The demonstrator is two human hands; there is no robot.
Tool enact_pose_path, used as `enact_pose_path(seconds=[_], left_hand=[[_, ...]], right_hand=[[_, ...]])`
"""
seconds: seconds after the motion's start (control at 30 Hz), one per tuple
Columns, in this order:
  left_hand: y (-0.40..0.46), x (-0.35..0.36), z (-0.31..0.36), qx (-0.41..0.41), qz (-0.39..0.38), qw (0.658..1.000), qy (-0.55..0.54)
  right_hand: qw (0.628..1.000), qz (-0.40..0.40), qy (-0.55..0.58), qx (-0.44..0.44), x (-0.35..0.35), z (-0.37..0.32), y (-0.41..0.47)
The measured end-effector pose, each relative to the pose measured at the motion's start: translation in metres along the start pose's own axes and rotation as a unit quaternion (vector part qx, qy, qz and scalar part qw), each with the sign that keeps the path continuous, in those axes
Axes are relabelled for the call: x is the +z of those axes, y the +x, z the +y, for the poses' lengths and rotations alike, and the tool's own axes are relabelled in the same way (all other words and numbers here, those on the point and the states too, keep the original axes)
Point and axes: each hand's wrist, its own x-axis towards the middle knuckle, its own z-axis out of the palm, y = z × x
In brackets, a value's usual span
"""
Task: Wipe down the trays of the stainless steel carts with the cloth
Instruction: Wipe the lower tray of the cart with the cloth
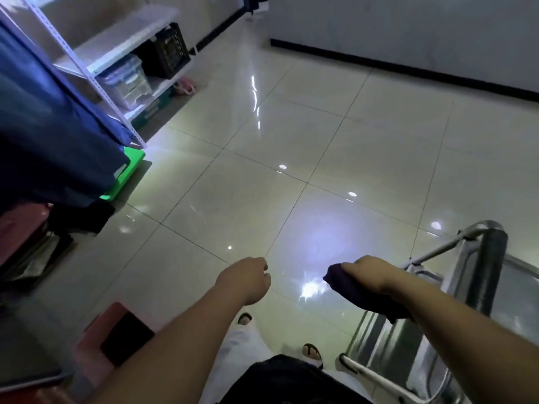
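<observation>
The right hand (369, 271) is gripping one dark purple cloth (358, 290), fingers curled over it. The left hand (248, 279) is hanging loosely curled, holding nothing. One steel cart (478, 284) is standing just right of the cloth hand, its trays lying below and rightward, nearer that hand.

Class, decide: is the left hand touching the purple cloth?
Apart. The head view shows bare floor tiles between the left hand and the purple cloth, which the right hand grips.
</observation>
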Motion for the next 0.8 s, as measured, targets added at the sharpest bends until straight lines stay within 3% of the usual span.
enact_pose_path(seconds=[0.47, 0.8], left_hand=[[0.234, -0.193, 0.019, 0.170, -0.029, 0.977, 0.124], [0.343, -0.267, 0.164, 0.264, -0.039, 0.932, 0.246]], right_hand=[[0.985, 0.097, 0.022, 0.139, -0.120, -0.080, 0.120], [0.960, 0.170, -0.030, 0.219, -0.231, -0.038, 0.161]])
